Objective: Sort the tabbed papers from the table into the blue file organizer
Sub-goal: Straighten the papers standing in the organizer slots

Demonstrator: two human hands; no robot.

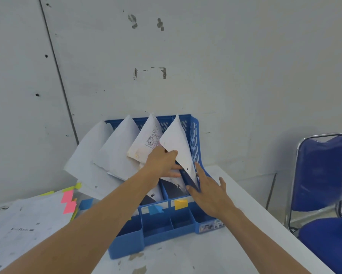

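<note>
Paper (pixel 178 143) stands tilted in the rightmost slot of the blue organizer (pixel 194 133), which sits at the back of the bench (pixel 186 258) against the wall. The left hand (pixel 162 161) pinches its lower left edge, thumb on the front and fingers (pixel 175 167) curled behind. The right hand (pixel 209 192) lies just beside it, fingers (pixel 198 172) straight and slightly spread, touching the bottom edge and the slot's right wall. Tabbed papers (pixel 28 218) lie stacked at the bench's left edge.

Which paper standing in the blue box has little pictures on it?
The third paper from the left, next to the sheet the left hand holds. It has black drawings printed on it; the other three look plain white.
</note>
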